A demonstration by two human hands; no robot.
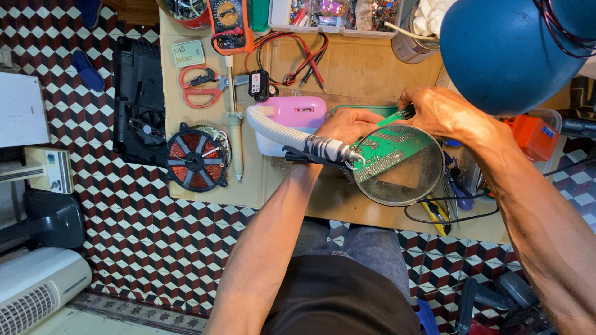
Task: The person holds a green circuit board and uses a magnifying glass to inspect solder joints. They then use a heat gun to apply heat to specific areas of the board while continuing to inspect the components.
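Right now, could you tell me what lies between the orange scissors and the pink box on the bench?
In the head view, a pale-handled soldering iron lies between the orange scissors and the pink box.

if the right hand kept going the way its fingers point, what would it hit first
Probably the pink box: the right hand points leftward, holding the green circuit board. The left hand lies close below that line; depth is unclear.
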